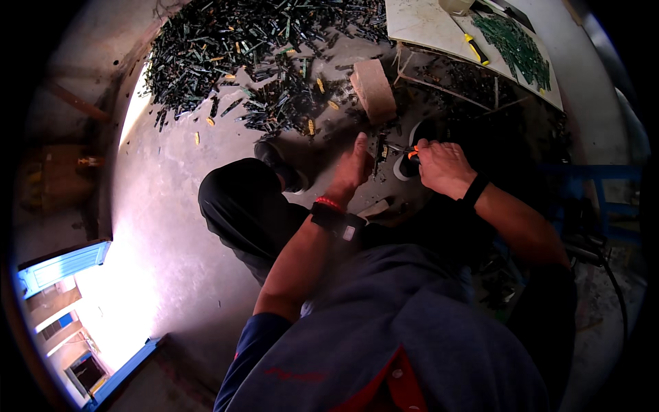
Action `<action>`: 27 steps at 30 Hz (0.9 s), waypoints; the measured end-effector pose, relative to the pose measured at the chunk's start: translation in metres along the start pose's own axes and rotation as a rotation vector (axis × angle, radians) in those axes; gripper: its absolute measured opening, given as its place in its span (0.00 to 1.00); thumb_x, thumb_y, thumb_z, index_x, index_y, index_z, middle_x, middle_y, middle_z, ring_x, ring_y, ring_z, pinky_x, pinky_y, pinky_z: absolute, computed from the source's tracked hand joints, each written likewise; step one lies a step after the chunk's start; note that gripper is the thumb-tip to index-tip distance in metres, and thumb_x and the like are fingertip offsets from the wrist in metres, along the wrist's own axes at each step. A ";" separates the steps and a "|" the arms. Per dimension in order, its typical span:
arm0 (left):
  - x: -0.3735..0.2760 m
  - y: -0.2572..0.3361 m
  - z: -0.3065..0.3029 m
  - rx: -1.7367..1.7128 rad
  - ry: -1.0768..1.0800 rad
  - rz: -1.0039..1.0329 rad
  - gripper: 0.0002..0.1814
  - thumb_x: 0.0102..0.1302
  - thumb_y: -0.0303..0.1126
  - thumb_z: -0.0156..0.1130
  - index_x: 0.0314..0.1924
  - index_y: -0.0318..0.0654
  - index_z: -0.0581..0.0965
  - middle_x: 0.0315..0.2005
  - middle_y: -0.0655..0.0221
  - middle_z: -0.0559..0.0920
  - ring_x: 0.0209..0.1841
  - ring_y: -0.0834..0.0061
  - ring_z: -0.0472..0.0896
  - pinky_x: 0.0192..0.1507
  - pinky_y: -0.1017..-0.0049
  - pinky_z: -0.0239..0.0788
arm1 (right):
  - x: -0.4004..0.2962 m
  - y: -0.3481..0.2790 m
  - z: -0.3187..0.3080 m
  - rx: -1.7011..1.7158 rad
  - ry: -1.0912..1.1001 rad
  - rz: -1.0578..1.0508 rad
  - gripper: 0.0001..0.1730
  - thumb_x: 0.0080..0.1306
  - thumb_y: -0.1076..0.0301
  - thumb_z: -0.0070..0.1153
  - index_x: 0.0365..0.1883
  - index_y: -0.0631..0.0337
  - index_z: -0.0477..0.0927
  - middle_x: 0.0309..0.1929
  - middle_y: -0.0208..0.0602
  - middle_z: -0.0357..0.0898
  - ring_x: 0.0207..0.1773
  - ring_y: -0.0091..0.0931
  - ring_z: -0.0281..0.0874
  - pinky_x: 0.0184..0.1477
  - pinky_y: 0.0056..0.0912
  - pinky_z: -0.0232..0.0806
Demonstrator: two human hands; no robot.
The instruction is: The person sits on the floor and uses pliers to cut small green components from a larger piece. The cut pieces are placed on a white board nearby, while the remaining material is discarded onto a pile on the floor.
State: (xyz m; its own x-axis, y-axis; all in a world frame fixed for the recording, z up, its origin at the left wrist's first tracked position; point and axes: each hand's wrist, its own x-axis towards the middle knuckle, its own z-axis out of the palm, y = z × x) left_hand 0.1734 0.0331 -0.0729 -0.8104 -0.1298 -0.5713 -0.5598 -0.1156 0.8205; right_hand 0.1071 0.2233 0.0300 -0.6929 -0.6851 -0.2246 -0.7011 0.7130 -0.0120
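My right hand (pixel 445 165) is closed around pliers (pixel 410 151) with orange and black handles, their metal jaws pointing left. The jaws reach a small dark strip-shaped electronic part (pixel 381 153) with a yellow piece on it. Beside that part is my left hand (pixel 354 165), thumb up and fingers curled, apparently holding its left side; the fingertips are hard to see. Just beyond the hands a tan brick-like block (pixel 374 91) sits on the concrete floor.
A large heap of dark strip parts (pixel 231 46) covers the floor ahead. At upper right, a low white-topped table (pixel 422 23) bears a yellow-and-black screwdriver (pixel 477 49) and a pile of green circuit strips (pixel 515 51). My shoes (pixel 280 165) flank the work spot.
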 end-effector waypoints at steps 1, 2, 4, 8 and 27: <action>0.000 -0.004 -0.001 0.047 -0.036 -0.011 0.40 0.63 0.69 0.40 0.26 0.33 0.75 0.16 0.70 0.71 0.17 0.79 0.66 0.19 0.76 0.55 | 0.001 -0.004 0.001 -0.012 0.026 -0.008 0.13 0.55 0.73 0.46 0.37 0.69 0.74 0.29 0.48 0.79 0.35 0.40 0.79 0.40 0.40 0.69; 0.000 -0.007 0.001 0.015 -0.018 0.003 0.40 0.63 0.69 0.40 0.24 0.33 0.75 0.15 0.70 0.71 0.16 0.78 0.66 0.19 0.75 0.56 | 0.002 -0.007 0.002 0.010 0.002 -0.012 0.12 0.55 0.72 0.47 0.37 0.69 0.73 0.29 0.48 0.79 0.35 0.40 0.79 0.40 0.40 0.69; -0.002 -0.012 0.009 -0.051 0.014 0.028 0.41 0.63 0.69 0.41 0.21 0.33 0.76 0.13 0.69 0.71 0.16 0.76 0.68 0.19 0.72 0.59 | 0.004 -0.014 0.007 0.053 -0.050 -0.018 0.11 0.57 0.71 0.49 0.36 0.68 0.72 0.30 0.48 0.78 0.35 0.41 0.78 0.41 0.41 0.68; 0.004 -0.021 0.003 -0.110 0.019 0.027 0.31 0.64 0.61 0.49 0.25 0.37 0.75 0.16 0.72 0.71 0.16 0.79 0.66 0.18 0.75 0.55 | 0.002 -0.020 0.014 -0.038 0.001 -0.056 0.11 0.55 0.73 0.48 0.36 0.68 0.73 0.28 0.44 0.78 0.34 0.36 0.79 0.39 0.36 0.69; -0.036 0.031 -0.005 -0.194 -0.252 0.088 0.18 0.67 0.42 0.49 0.24 0.37 0.70 0.16 0.74 0.66 0.18 0.81 0.61 0.20 0.79 0.52 | 0.004 0.012 0.016 1.099 -0.719 0.303 0.12 0.64 0.62 0.51 0.24 0.60 0.72 0.24 0.29 0.72 0.23 0.21 0.70 0.23 0.26 0.63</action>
State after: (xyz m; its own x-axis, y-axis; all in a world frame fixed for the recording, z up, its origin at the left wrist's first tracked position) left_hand 0.1857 0.0296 -0.0274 -0.8852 0.0977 -0.4548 -0.4617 -0.3034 0.8336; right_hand 0.0982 0.2315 0.0134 -0.3170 -0.4927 -0.8104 0.1946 0.8025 -0.5640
